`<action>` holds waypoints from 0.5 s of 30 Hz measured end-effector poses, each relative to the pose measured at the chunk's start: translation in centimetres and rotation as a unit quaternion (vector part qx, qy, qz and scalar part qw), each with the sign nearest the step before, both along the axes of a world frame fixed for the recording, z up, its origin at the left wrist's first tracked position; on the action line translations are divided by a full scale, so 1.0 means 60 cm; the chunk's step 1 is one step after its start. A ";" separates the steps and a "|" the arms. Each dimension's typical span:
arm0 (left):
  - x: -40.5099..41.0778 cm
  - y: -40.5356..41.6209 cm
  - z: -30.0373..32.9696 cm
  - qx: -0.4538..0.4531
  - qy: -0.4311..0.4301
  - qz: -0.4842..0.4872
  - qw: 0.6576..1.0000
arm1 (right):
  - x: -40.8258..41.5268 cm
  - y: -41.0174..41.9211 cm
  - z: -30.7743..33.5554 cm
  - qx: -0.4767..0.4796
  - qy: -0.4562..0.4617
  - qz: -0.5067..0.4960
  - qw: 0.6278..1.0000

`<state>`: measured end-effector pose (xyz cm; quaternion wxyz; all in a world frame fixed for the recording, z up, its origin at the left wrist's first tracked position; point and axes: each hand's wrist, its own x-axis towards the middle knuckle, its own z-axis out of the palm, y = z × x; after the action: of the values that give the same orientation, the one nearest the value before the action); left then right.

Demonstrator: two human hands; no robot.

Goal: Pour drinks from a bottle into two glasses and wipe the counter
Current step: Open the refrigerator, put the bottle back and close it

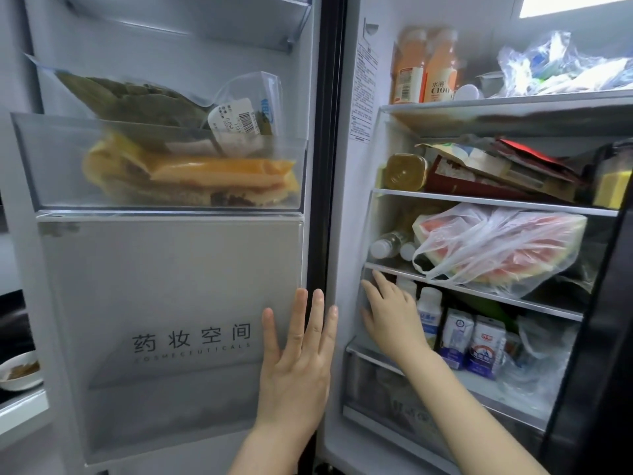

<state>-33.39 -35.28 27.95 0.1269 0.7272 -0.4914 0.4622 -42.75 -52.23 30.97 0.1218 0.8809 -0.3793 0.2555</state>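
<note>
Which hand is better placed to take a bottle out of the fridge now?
The right hand. It already reaches into the fridge, beside the small white bottle on the lower shelf. The left hand lies flat, fingers straight, against the door edge.

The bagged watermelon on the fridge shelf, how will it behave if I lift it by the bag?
The watermelon is a thick cut piece, so probably heavy. Its thin plastic bag looks loose and floppy, so it may sag or swing. The smooth film could slip; supporting it underneath seems safer.

Open door [171, 303] left, shelves right; bagged melon [496, 245] on shelf above small bottle [430, 303], cartons [472, 341].
</note>
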 end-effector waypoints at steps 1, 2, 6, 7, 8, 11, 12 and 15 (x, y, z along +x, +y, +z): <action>-0.002 0.002 0.001 0.003 0.005 -0.001 1.000 | -0.009 0.013 -0.007 0.009 0.001 0.008 1.000; -0.004 0.004 0.003 0.005 0.008 -0.002 1.000 | -0.018 0.026 -0.015 0.017 0.002 0.014 1.000; -0.015 0.017 0.010 0.007 0.007 -0.013 1.000 | -0.055 0.073 -0.038 0.036 0.002 0.038 0.999; -0.018 0.022 0.011 0.007 0.009 -0.018 1.000 | -0.065 0.084 -0.042 0.034 0.002 0.044 0.998; -0.021 0.026 0.011 0.007 0.012 -0.023 1.000 | -0.074 0.094 -0.045 0.033 0.000 0.051 0.998; -0.038 0.044 -0.003 0.015 0.034 -0.041 0.998 | -0.097 0.122 -0.055 0.046 0.010 0.073 0.996; -0.047 0.050 -0.013 0.022 0.046 -0.047 0.998 | -0.104 0.131 -0.060 0.051 0.018 0.079 0.995; -0.071 0.075 -0.054 0.037 0.085 -0.047 0.995 | -0.117 0.159 -0.084 0.070 0.043 0.093 0.992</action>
<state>-37.63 -30.76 24.72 0.1627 0.7443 -0.5291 0.3737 -49.76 -42.68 25.94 0.0520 0.9289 -0.3071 0.2002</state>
